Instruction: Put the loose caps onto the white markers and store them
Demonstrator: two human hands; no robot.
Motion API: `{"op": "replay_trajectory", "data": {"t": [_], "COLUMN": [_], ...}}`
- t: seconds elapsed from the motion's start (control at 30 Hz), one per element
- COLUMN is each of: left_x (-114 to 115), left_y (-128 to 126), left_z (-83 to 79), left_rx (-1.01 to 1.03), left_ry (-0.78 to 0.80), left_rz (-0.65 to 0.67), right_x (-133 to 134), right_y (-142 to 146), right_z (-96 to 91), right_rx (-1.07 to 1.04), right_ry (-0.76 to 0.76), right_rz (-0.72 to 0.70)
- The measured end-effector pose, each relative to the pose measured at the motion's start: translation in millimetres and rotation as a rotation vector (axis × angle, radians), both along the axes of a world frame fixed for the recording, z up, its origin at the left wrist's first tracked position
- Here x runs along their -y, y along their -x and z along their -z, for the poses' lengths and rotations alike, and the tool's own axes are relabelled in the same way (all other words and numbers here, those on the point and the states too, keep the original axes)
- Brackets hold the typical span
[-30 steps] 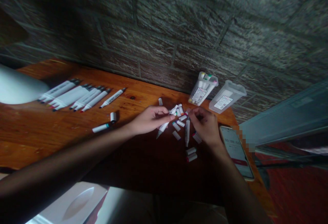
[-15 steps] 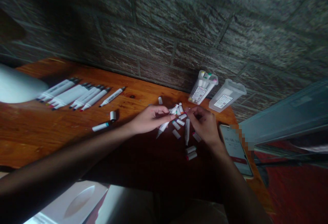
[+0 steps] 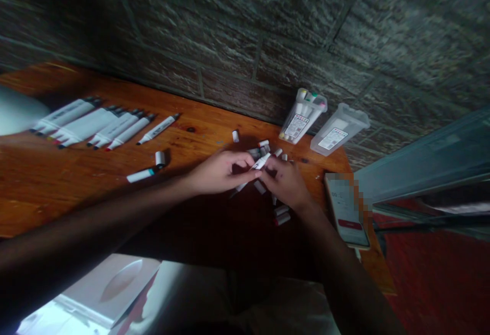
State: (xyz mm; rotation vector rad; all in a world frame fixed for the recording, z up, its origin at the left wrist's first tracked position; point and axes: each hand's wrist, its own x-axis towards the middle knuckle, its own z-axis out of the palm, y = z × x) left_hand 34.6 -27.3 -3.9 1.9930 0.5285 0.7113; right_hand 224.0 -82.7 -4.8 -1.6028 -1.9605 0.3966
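My left hand [image 3: 219,172] is closed round a white marker [image 3: 262,161], holding it tilted above the table. The marker's lower end pokes out beneath the fingers. Against its upper end, my right hand [image 3: 288,179] is closed in a pinch, its thumb and fingertips meeting the marker; whether a cap is in there too is hidden. Loose white marker caps [image 3: 282,211] with coloured ends lie under and around both hands, partly covered by them. A single cap [image 3: 235,136] rests farther back.
Uncapped white markers [image 3: 84,125] lie in a row at the left, with one marker [image 3: 157,130] apart. Nearer are a standing cap [image 3: 160,159] and a teal-banded one [image 3: 140,175]. Two clear plastic cases [image 3: 302,120] stand by the wall; the left holds markers. A phone [image 3: 346,212] lies at right.
My right hand has moved left from the loose caps to the marker's upper end. My left hand still holds the marker. The camera view has shifted slightly.
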Motion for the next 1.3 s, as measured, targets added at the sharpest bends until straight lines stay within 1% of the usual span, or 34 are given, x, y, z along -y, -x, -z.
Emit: {"op": "replay_trajectory", "data": {"t": [0.1, 0.2, 0.27, 0.33, 0.4, 0.5, 0.6, 0.7, 0.8, 0.9, 0.97, 1.03, 1.2, 1.3], "left_x": [3.5, 6.4, 7.0, 6.3, 4.8, 2.2, 1.1, 2.1, 2.7, 1.7, 0.7, 0.0, -0.3, -1.9], "left_y": [2.2, 3.8, 4.3, 4.1, 3.4, 1.9, 0.6, -0.8, -1.9, -2.5, -2.6, -2.6, -2.1, -1.2], "left_z": [1.1, -1.4, -3.1, -3.0, -0.7, 3.3, 2.8, -1.8, -5.2, -5.5, -5.1, -4.8, -3.2, -0.7], "left_rx": [-0.096, -0.175, -0.194, -0.182, -0.149, -0.074, -0.011, 0.045, 0.102, 0.134, 0.145, 0.152, 0.157, 0.13], "left_ry": [-0.179, -0.309, -0.355, -0.36, -0.328, -0.239, -0.119, 0.02, 0.133, 0.206, 0.236, 0.249, 0.21, 0.185], "left_rz": [0.028, 0.089, 0.125, 0.145, 0.143, 0.107, 0.088, 0.095, 0.092, 0.062, 0.052, 0.061, 0.091, 0.094], "right_x": [-0.1, 1.1, 2.2, 2.9, 2.8, 1.3, -0.9, -2.7, -3.5, -3.5, -3.2, -2.5, -1.1, -1.3], "right_y": [-1.1, -2.2, -2.0, -1.7, -1.6, -2.3, -3.2, -3.1, -1.2, 2.0, 4.0, 5.4, 6.2, 5.6], "right_z": [1.1, -1.1, -3.0, -4.2, -4.5, -4.3, -4.3, -4.3, -3.7, -2.9, -3.0, -3.9, -5.5, -4.5], "right_rx": [0.03, 0.026, 0.021, 0.004, -0.024, -0.096, -0.267, -0.492, -0.639, -0.783, -0.871, -0.902, -0.834, -0.858], "right_ry": [-0.011, -0.007, 0.01, 0.013, -0.002, -0.027, 0.008, 0.09, 0.17, 0.225, 0.241, 0.247, 0.257, 0.228], "right_rz": [-0.017, -0.042, -0.057, -0.066, -0.045, 0.05, 0.106, 0.099, 0.08, 0.056, 0.05, 0.05, 0.031, 0.07]}}
